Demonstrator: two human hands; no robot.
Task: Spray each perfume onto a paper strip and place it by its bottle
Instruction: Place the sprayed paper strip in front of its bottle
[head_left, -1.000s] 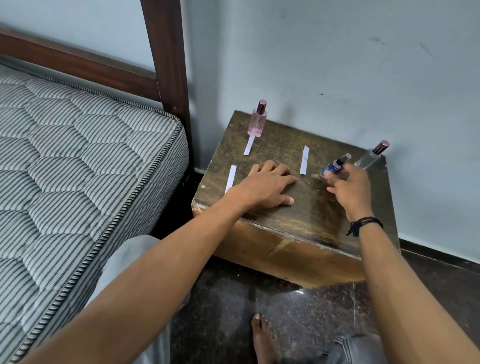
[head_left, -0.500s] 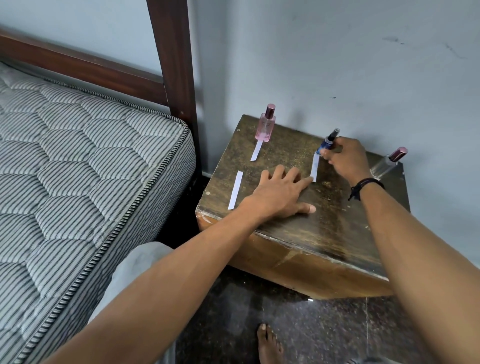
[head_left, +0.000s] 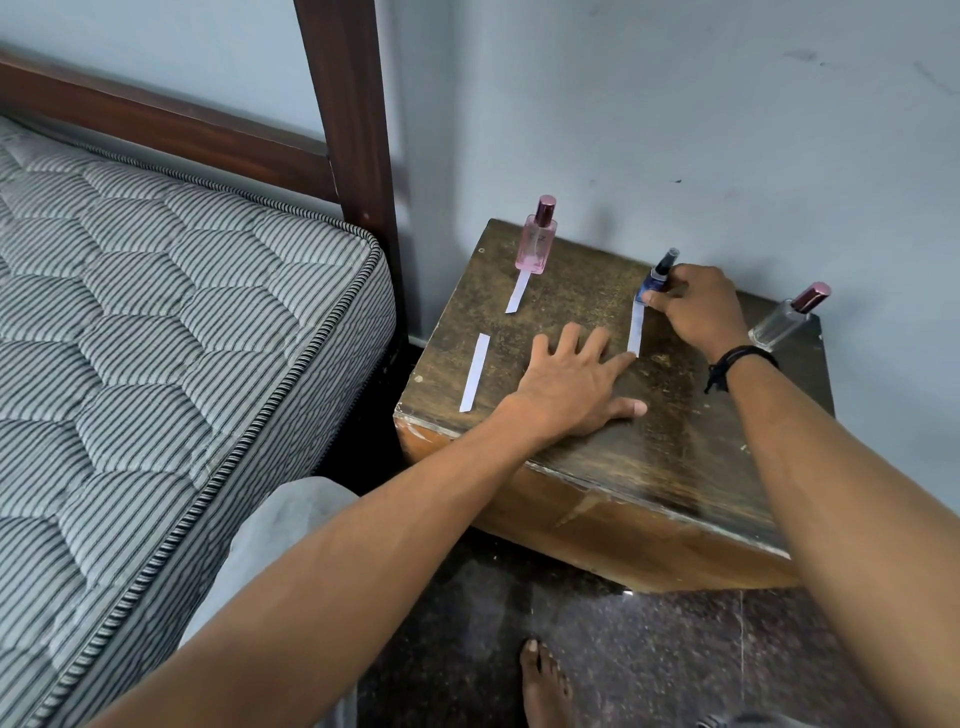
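Observation:
A pink perfume bottle (head_left: 538, 240) stands at the back left of the wooden side table (head_left: 685, 447), with a white paper strip (head_left: 518, 291) lying just in front of it. My right hand (head_left: 693, 312) grips a small blue spray bottle (head_left: 657, 276) at the back middle, its base at the far end of a second strip (head_left: 636, 327). My left hand (head_left: 576, 382) lies flat, fingers spread, its forefinger touching that strip's near end. A third strip (head_left: 476, 372) lies loose at the left. A clear bottle with a maroon cap (head_left: 784, 318) stands at the back right.
A bed with a striped mattress (head_left: 156, 332) and a dark wooden post (head_left: 348, 119) stands close on the left. The wall (head_left: 675, 104) runs right behind the table. My bare foot (head_left: 543, 686) rests on the dark floor below.
My right hand carried the blue bottle from the table's right side to the back middle, at the far end of the middle strip. My left forefinger has come to touch that strip.

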